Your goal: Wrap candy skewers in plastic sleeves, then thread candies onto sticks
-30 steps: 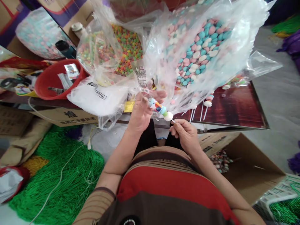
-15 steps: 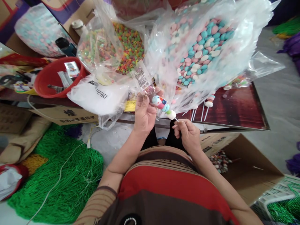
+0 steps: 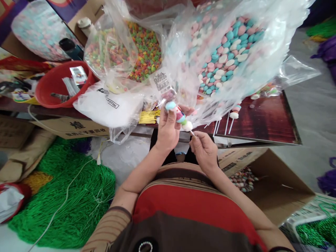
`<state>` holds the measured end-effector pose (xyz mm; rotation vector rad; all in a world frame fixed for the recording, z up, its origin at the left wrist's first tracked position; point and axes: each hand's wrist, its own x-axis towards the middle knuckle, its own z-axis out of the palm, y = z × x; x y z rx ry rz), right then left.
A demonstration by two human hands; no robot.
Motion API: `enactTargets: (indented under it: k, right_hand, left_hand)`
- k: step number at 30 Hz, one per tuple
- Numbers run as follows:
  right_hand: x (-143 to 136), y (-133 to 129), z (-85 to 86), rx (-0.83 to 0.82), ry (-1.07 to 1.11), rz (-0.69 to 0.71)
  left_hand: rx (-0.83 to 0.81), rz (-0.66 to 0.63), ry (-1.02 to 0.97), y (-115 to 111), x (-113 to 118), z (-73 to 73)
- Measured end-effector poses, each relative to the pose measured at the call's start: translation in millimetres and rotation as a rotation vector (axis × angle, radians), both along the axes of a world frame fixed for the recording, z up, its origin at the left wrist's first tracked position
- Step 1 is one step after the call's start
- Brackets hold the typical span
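A candy skewer (image 3: 177, 112) of soft pink, blue, green and white pieces slants in front of me on a white stick. My left hand (image 3: 168, 131) is closed round its upper pieces, the thumb on the near side and the other fingers partly hidden behind. My right hand (image 3: 204, 151) pinches the lower end of the stick, below the white piece. Just beyond the left fingers is a clear packet (image 3: 161, 82) with a printed label; whether the hand touches it I cannot tell. More skewers (image 3: 235, 112) lie at the table edge to the right.
Clear bags of pastel candies (image 3: 225, 59) and small fruit-coloured rings (image 3: 147, 52) cover the dark red table (image 3: 267, 122). A red bowl (image 3: 42, 87) stands left. On the floor are green netting (image 3: 65, 203) and an open carton (image 3: 278, 196) with wrapped pieces inside.
The right hand and stick have shifted slightly left. The left hand has moved a little right and down, and its thumb now covers more of the candy pieces.
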<state>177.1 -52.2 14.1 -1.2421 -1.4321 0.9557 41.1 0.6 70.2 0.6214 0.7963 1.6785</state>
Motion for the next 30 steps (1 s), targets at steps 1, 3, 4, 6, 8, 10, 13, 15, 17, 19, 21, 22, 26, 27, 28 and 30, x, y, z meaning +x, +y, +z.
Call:
enactTargets:
  k: [1, 3, 4, 6, 8, 10, 13, 15, 17, 19, 21, 22, 26, 27, 28, 30]
  right_hand:
    - [-3.9, -1.4, -2.0, 0.024, -0.012, 0.009]
    - [-9.0, -1.7, -4.5, 0.091, -0.062, 0.013]
    - [-9.9, -0.6, -4.4, 0.132, -0.09, 0.001]
    - [-8.4, 3.4, 0.3, 0.192, -0.14, 0.0]
    - [-3.3, 9.0, 11.5, 0.212, -0.184, 0.079]
    - [3.3, 15.8, 27.5, 0.179, -0.191, 0.158]
    - [9.1, 29.4, 52.6, 0.114, -0.098, 0.069]
    - [6.5, 40.5, 65.9, 0.101, -0.031, 0.018]
    - [-0.9, 50.9, 74.9, 0.066, 0.038, 0.108]
    - [-9.8, 58.2, 79.7, 0.002, 0.126, 0.236]
    - [-17.0, 61.3, 80.7, -0.052, 0.199, 0.286]
    - [-19.3, 61.6, 80.2, -0.073, 0.214, 0.279]
    - [-21.7, 61.0, 75.5, -0.149, 0.196, 0.214]
    - [-21.6, 61.3, 74.8, -0.163, 0.191, 0.206]
    - [-21.6, 61.9, 74.5, -0.177, 0.187, 0.205]
    - [-22.3, 63.2, 74.4, -0.196, 0.184, 0.213]
  left_hand:
    - [-0.03, -0.003, -0.01, -2.4, 3.5, -0.6]
    - [-0.109, -0.034, -0.031, -5.9, 7.5, 0.1]
    - [-0.147, -0.061, -0.04, -6.6, 8.0, 1.3]
    - [-0.2, -0.114, -0.07, -6.1, 6.6, 4.8]
    - [-0.22, -0.139, -0.119, -3.6, 3.3, 8.9]
    - [-0.235, -0.135, -0.172, -0.9, -0.3, 12.8]
    - [-0.257, -0.153, -0.206, 0.3, -2.6, 15.8]
    - [-0.251, -0.182, -0.185, -1.3, -1.3, 14.1]
    - [-0.243, -0.177, -0.137, -3.6, 1.3, 9.2]
    - [-0.233, -0.144, -0.078, -5.3, 3.5, 2.3]
    - [-0.211, -0.097, -0.042, -5.9, 4.4, -4.8]
    - [-0.197, -0.074, -0.037, -5.9, 4.4, -8.1]
    - [-0.157, -0.007, -0.055, -5.2, 4.5, -15.9]
    - [-0.154, -0.002, -0.063, -5.0, 5.0, -16.5]
    - [-0.156, 0.0, -0.072, -4.9, 5.7, -16.7]
    - [-0.181, -0.006, -0.081, -4.4, 7.5, -16.3]
